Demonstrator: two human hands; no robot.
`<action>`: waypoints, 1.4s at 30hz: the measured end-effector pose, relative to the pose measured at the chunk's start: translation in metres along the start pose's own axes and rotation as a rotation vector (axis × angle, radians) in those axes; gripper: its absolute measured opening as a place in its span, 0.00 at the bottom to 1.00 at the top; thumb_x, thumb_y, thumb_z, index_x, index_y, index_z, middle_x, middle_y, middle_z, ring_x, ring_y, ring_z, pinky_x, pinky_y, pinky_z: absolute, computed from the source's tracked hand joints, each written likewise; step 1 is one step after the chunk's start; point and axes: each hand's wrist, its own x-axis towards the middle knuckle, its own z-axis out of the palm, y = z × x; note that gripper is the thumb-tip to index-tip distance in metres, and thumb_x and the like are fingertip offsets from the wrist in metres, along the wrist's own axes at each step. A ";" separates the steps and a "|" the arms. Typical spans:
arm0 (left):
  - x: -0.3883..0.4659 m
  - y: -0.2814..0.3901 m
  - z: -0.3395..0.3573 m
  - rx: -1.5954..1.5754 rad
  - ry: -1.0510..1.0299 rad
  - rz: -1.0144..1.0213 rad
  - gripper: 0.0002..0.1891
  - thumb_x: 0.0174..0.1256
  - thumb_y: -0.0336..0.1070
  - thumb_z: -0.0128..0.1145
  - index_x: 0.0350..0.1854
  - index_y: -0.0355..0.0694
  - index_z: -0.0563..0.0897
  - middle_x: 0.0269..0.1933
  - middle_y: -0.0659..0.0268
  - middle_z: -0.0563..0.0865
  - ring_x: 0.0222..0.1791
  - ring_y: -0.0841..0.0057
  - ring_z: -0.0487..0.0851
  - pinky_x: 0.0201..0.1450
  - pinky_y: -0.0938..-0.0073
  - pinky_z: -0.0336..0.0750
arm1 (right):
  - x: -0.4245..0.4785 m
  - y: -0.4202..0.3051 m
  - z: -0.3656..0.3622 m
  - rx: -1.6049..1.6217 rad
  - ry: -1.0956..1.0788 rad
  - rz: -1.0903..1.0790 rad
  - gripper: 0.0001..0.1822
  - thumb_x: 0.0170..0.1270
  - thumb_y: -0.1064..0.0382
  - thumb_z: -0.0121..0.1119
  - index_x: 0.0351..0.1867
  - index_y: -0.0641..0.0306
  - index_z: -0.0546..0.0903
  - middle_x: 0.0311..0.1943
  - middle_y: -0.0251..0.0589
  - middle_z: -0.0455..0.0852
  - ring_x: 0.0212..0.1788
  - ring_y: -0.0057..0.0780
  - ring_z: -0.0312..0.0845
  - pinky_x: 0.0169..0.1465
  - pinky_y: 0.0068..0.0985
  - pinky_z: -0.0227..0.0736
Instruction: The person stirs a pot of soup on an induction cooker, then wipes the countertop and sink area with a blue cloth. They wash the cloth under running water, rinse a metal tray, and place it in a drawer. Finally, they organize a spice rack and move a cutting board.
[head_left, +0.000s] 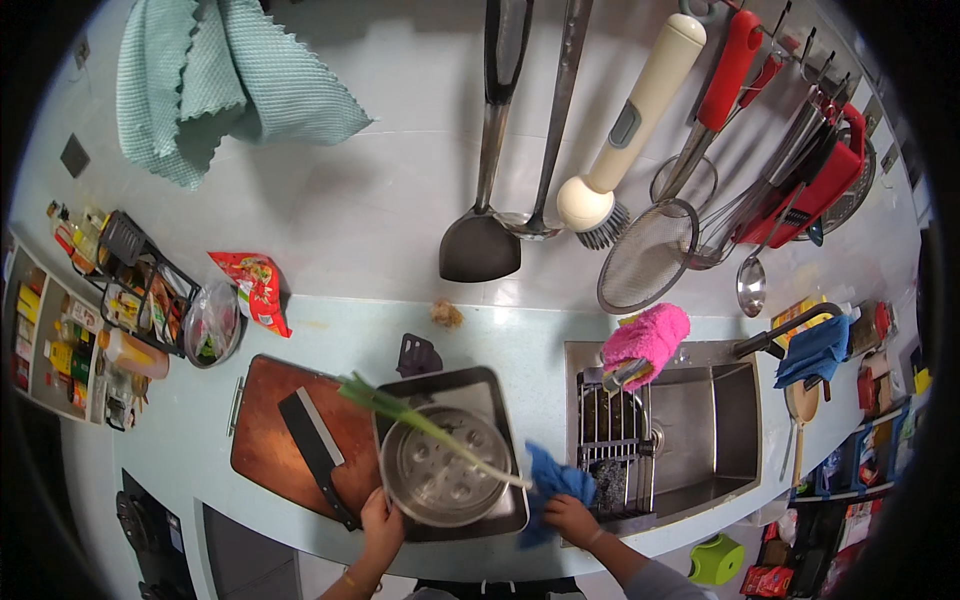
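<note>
My left hand (382, 525) grips the near left edge of a dark rectangular baking tray (517, 510), close to the cleaver's handle. A round metal pot or bowl with a dimpled bottom (450, 469) stands in the tray. Across its top lies a green onion (435, 429), leaves to the left and white end to the right. My right hand (570, 519) is shut on a blue cloth (559, 480), between the tray and the sink. A black-handled cleaver (311, 439) rests on a brown wooden cutting board (262, 427) left of the tray.
At the right is a steel sink (705, 435) with a wire rack; a pink cloth (649, 341) hangs over it. Behind the tray lies a dark slotted utensil head (418, 356). Utensils, including a spatula (480, 247) and a strainer (649, 255), hang above the counter. Bottles (135, 352) stand left.
</note>
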 end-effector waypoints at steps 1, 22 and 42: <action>0.007 -0.006 0.011 -0.003 -0.006 0.012 0.07 0.56 0.30 0.50 0.29 0.30 0.73 0.26 0.53 0.74 0.27 0.57 0.74 0.33 0.66 0.68 | -0.025 -0.004 -0.008 -0.050 -0.069 0.130 0.08 0.40 0.70 0.54 0.24 0.56 0.80 0.33 0.34 0.79 0.43 0.35 0.72 0.47 0.32 0.67; 0.077 -0.032 0.165 0.346 -0.070 -0.027 0.07 0.56 0.35 0.50 0.28 0.36 0.75 0.30 0.53 0.79 0.33 0.54 0.76 0.38 0.56 0.66 | 0.145 -0.002 -0.122 -0.434 0.494 0.449 0.17 0.50 0.68 0.55 0.44 0.61 0.75 0.37 0.46 0.78 0.34 0.42 0.78 0.31 0.33 0.76; 0.138 0.010 0.173 0.428 -0.283 0.058 0.17 0.49 0.35 0.59 0.39 0.33 0.71 0.33 0.48 0.80 0.35 0.53 0.79 0.37 0.58 0.74 | 0.025 -0.064 -0.067 -0.091 0.448 0.620 0.09 0.54 0.60 0.56 0.32 0.63 0.74 0.25 0.50 0.79 0.26 0.49 0.76 0.29 0.39 0.71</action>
